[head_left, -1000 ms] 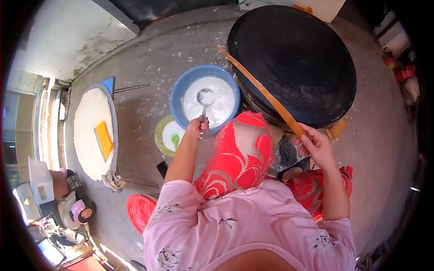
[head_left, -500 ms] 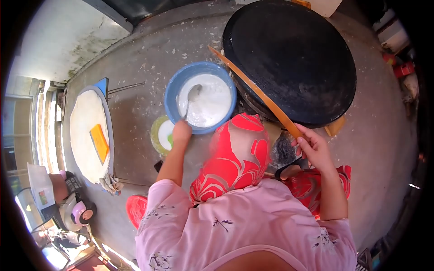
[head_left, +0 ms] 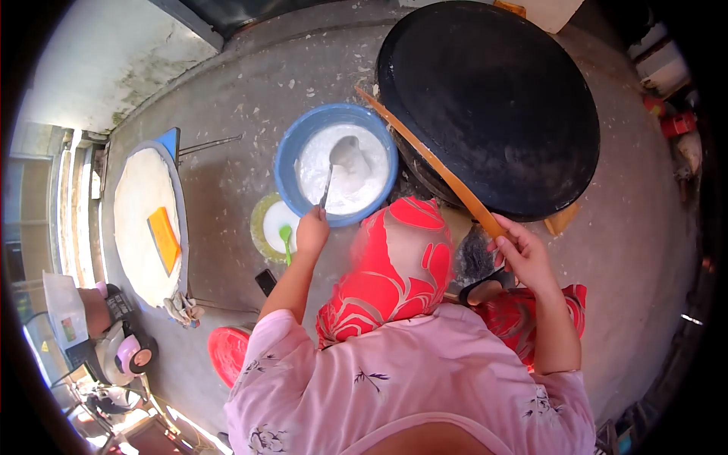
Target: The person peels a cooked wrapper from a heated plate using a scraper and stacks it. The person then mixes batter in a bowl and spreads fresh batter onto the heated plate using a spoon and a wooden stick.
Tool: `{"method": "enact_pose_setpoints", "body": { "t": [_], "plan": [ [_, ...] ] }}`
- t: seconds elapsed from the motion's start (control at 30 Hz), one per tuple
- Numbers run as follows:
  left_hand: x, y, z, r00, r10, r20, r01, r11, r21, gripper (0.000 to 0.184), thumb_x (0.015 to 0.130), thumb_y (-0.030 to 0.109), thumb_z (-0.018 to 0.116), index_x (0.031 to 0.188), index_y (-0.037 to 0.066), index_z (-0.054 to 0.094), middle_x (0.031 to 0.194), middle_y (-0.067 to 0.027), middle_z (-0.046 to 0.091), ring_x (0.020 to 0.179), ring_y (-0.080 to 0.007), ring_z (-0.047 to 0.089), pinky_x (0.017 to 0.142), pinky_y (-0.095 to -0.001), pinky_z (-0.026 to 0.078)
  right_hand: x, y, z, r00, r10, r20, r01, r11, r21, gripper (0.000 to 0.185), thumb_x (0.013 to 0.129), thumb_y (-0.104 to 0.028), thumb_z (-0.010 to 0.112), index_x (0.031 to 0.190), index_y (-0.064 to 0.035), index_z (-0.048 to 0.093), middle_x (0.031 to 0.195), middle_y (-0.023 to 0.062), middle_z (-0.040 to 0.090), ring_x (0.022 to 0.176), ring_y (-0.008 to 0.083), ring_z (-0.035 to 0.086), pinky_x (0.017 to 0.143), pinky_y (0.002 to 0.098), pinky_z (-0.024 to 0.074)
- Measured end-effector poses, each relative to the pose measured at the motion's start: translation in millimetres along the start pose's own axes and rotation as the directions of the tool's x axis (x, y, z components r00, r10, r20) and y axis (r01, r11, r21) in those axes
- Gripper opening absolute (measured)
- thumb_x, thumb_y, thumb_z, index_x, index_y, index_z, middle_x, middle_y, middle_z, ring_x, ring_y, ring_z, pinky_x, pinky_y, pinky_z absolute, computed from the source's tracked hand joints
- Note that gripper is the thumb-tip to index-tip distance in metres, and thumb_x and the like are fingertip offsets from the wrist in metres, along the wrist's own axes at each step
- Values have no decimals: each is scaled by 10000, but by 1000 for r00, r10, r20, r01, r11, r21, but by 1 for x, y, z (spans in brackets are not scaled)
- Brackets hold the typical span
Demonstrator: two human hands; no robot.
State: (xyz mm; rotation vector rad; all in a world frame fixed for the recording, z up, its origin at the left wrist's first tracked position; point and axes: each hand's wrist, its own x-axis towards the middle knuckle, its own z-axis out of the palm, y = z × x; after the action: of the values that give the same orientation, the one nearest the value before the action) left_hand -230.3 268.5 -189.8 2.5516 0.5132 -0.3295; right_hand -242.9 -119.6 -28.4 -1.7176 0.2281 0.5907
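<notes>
Two hands: each is occupied by one tool.
Ladle: its handle is clenched in the fingers of the left hand (head_left: 312, 230); the ladle (head_left: 345, 149) has just been swung towards the middle of the blue basin (head_left: 287, 144), its bowl tilted in the white liquid (head_left: 356, 193) — stirring or scooping, by the look of it; which one cannot be told.
Wooden blade: one end of the wooden blade (head_left: 432, 158) is pinched between thumb and fingers of the right hand (head_left: 523, 254); its position is barely changed, so the motion is being done by the left side alone.
Griddle: the near edge of the black griddle (head_left: 493, 106) is crossed by the blade — whether it is touched cannot be told.
Small bowl: beside the basin, a green spoon (head_left: 286, 236) is held in the small bowl (head_left: 258, 231).
Pale sheet: an orange scraper (head_left: 161, 227) is laid on the pale sheet (head_left: 136, 250).
</notes>
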Motion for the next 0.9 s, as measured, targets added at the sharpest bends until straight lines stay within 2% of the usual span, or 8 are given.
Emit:
{"method": "enact_pose_setpoints", "body": {
  "t": [0.1,0.2,0.27,0.5,0.63,0.7,0.83,0.9],
  "plan": [
    [12,-3,11,988,29,-151,-26,999,23,254,859,205,440,829,-15,563,722,-223,593,656,-371,584,579,-465,436,3,1,0,1000,6,21,-6,1000,8,393,868,-79,491,1257,-101,444,821,24,599,578,40,495,490,159,388],
    [8,-6,11,974,-210,85,225,932,-282,265,879,216,433,814,-19,539,637,-169,584,495,-283,554,443,-400,420,5,2,-1,1000,-2,16,2,1000,-1,389,869,-83,491,1255,-91,444,819,26,600,577,40,496,487,160,388],
    [0,-9,8,927,-274,256,375,645,-666,254,893,222,427,826,-3,524,630,-118,565,402,-195,471,352,-327,362,5,2,-1,1000,-8,5,8,1000,0,388,869,-84,490,1254,-87,443,819,26,600,578,39,497,486,160,388],
    [-4,-24,10,731,-156,665,679,69,-731,304,899,297,421,869,11,519,784,-123,577,567,-198,520,510,-314,425,6,3,2,1000,-3,13,4,999,-31,385,872,-88,484,1254,-88,442,820,24,601,575,43,502,480,157,386],
    [-4,-73,35,851,-356,386,525,570,-632,367,861,337,468,1003,8,546,929,-116,593,875,-260,527,793,-383,403,10,3,4,998,-44,40,45,998,-32,382,874,-92,480,1254,-89,442,812,21,599,570,44,502,472,154,381],
    [-22,-84,30,928,-295,-226,334,928,162,396,809,323,524,1076,30,529,1089,-135,538,1027,-287,468,831,-417,386,11,4,5,999,-47,11,47,999,-25,381,875,-91,477,1254,-87,441,805,20,596,562,43,497,467,151,376],
    [-51,-120,40,711,-682,-168,699,664,265,529,777,234,533,1252,71,367,1305,-163,326,1233,-312,277,908,-506,317,11,5,8,999,-39,17,40,998,-57,380,873,-85,478,1251,-76,441,801,19,594,546,43,490,462,149,373],
    [-57,-154,45,710,-695,-111,701,685,199,507,776,183,516,1235,47,352,1195,-185,450,1168,-325,382,894,-484,350,13,7,9,999,-42,28,43,998,-50,378,872,-86,480,1248,-73,444,798,19,593,547,43,490,461,149,372]
  ]
}}
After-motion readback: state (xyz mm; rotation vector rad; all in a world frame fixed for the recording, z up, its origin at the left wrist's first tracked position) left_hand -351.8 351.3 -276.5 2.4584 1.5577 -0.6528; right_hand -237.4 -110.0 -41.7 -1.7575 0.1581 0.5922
